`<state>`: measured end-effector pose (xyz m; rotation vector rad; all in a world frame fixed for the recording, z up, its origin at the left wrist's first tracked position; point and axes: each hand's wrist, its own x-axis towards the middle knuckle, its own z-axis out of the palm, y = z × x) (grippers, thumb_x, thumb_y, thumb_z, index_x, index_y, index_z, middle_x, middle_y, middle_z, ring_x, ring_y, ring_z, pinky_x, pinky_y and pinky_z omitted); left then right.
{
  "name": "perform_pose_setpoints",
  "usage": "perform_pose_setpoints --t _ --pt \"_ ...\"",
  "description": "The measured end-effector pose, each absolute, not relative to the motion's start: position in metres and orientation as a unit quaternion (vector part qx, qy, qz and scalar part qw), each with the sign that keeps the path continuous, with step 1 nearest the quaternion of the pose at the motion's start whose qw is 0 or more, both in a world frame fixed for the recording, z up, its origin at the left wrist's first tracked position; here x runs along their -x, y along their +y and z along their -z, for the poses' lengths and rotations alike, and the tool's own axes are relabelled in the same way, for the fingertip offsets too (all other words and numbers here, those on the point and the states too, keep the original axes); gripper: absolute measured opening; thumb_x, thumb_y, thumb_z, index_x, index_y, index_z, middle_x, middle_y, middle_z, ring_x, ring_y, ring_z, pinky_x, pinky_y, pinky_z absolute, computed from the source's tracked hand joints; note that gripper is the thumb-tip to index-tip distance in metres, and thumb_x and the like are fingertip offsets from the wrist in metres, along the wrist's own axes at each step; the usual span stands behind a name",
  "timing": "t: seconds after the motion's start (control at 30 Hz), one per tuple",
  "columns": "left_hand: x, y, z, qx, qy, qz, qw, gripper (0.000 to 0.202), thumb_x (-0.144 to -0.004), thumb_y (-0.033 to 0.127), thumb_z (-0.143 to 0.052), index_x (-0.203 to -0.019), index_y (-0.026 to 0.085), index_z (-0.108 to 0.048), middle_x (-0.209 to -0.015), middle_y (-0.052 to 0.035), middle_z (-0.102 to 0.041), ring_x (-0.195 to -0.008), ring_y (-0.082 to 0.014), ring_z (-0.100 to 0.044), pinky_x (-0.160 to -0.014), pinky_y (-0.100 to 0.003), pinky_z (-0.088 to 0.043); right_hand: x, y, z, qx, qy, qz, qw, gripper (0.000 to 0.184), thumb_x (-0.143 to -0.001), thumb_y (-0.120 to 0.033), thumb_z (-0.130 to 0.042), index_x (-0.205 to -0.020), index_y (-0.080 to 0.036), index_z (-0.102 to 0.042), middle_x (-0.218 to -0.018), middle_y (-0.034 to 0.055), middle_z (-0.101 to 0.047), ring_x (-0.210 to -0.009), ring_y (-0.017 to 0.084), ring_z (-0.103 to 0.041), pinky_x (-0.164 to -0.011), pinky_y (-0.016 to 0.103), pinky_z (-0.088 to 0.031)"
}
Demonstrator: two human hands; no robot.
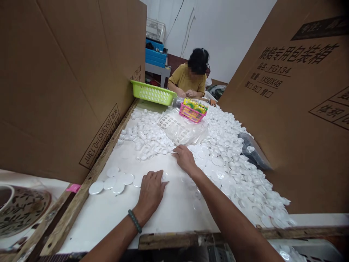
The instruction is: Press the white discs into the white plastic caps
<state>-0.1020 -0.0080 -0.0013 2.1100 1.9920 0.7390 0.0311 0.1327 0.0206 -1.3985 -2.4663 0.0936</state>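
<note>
I see a pale wall (231, 32) far past the fingers (182, 150), and a white table (103, 218) (wood edges (167, 240)!) under them.

Glossy white discs (118, 188) lie flat, overlapping, and small white pieces (152, 134), perhaps domed, lie heaped beyond.

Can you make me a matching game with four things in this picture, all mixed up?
1. Green basket
2. Pink basket
3. Bead bracelet
4. Right hand

A. Around the left wrist
B. Fingertips by white pieces
C. Filled with yellow packs
D. Beside the left cardboard

Pairs: 1-D, 2-C, 3-A, 4-B
</note>
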Motion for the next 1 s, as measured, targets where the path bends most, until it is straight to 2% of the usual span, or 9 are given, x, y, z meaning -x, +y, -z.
perform_pose_setpoints --t 0.07,0.13,0.3,0.4,0.53,0.7,0.77,0.9,1.0 --pt "0.102 -0.008 0.004 -0.7 0.666 -0.249 0.07 0.028 -0.085 0.025 -0.048 -0.111 0.014 -0.051 -0.092 -0.008 -0.06 -0.09 -0.023 -0.05 -0.076 -0.037 -0.039 -0.03 0.143 -0.021 0.46 -0.883 -0.002 0.096 0.014 -0.084 -0.019 -0.053 -0.078 -0.016 -0.065 -0.091 0.0072 -0.06 -0.088 0.019 -0.05 -0.071 0.027 -0.038" --pt "0.102 -0.008 0.005 -0.697 0.667 -0.255 0.069 0.031 -0.084 0.022 -0.049 -0.114 0.013 -0.049 -0.092 -0.0078 -0.06 -0.09 -0.0225 -0.049 -0.077 -0.036 -0.038 -0.029 0.142 -0.02 0.444 -0.892 0.007 0.085 0.02 -0.085 -0.019 -0.052 -0.071 -0.015 -0.064 -0.088 0.007 -0.059 -0.084 0.018 -0.048 -0.07 0.028 -0.037" --pt "0.106 -0.007 0.009 -0.692 0.66 -0.281 0.081 0.036 -0.083 0.018 -0.05 -0.118 0.014 -0.044 -0.09 -0.007 -0.062 -0.092 -0.0218 -0.049 -0.079 -0.036 -0.036 -0.034 0.098 -0.017 0.383 -0.909 -0.067 0.15 0.018 -0.086 -0.021 -0.051 -0.074 -0.017 -0.064 -0.087 0.0047 -0.06 -0.083 0.016 -0.046 -0.07 0.026 -0.038" --pt "0.107 -0.007 0.012 -0.682 0.667 -0.289 0.082 0.035 -0.083 0.017 -0.05 -0.117 0.015 -0.044 -0.088 -0.0069 -0.062 -0.09 -0.0214 -0.051 -0.081 -0.037 -0.036 -0.037 0.069 -0.013 0.335 -0.926 -0.107 0.134 0.021 -0.087 -0.015 -0.046 -0.077 -0.018 -0.064 -0.087 0.0036 -0.062 -0.082 0.015 -0.047 -0.071 0.027 -0.038" --pt "0.107 -0.006 0.016 -0.681 0.669 -0.284 0.088 0.034 -0.083 0.015 -0.048 -0.117 0.014 -0.044 -0.088 -0.0069 -0.063 -0.088 -0.0206 -0.053 -0.081 -0.037 -0.036 -0.035 0.054 -0.01 0.324 -0.937 -0.082 0.105 0.028 -0.083 -0.003 -0.039 -0.079 -0.018 -0.063 -0.087 0.0029 -0.063 -0.081 0.015 -0.047 -0.07 0.028 -0.036" --pt "0.105 -0.004 0.019 -0.684 0.665 -0.282 0.099 0.041 -0.084 0.013 -0.044 -0.124 0.011 -0.037 -0.089 -0.0075 -0.063 -0.089 -0.0198 -0.055 -0.08 -0.036 -0.038 -0.027 0.056 -0.017 0.295 -0.955 -0.023 0.024 0.026 -0.074 0.002 -0.041 -0.074 -0.016 -0.059 -0.074 0.0047 -0.06 -0.079 0.018 -0.045 -0.07 0.03 -0.033" --pt "0.105 -0.005 0.019 -0.684 0.667 -0.279 0.101 0.043 -0.084 0.013 -0.044 -0.126 0.01 -0.036 -0.089 -0.0081 -0.062 -0.09 -0.0202 -0.055 -0.081 -0.036 -0.039 -0.025 0.057 -0.017 0.285 -0.958 -0.014 0.016 0.025 -0.073 0.002 -0.041 -0.074 -0.016 -0.058 -0.074 0.0052 -0.059 -0.079 0.018 -0.045 -0.071 0.031 -0.033" --pt "0.107 -0.008 0.012 -0.689 0.657 -0.282 0.118 0.04 -0.082 0.012 -0.045 -0.122 0.011 -0.041 -0.094 -0.0096 -0.062 -0.091 -0.0211 -0.055 -0.077 -0.035 -0.042 -0.028 0.056 -0.012 0.334 -0.935 -0.078 0.091 0.024 -0.079 -0.004 -0.04 -0.072 -0.017 -0.059 -0.075 0.0045 -0.061 -0.078 0.017 -0.047 -0.07 0.027 -0.037" --pt "0.111 -0.011 0.003 -0.699 0.625 -0.315 0.143 0.031 -0.082 0.014 -0.047 -0.113 0.015 -0.05 -0.101 -0.0088 -0.062 -0.094 -0.0205 -0.054 -0.077 -0.033 -0.043 -0.033 0.054 -0.009 0.436 -0.85 -0.235 0.177 0.02 -0.085 -0.021 -0.046 -0.071 -0.018 -0.06 -0.07 0.0016 -0.061 -0.071 0.015 -0.051 -0.066 0.025 -0.04"
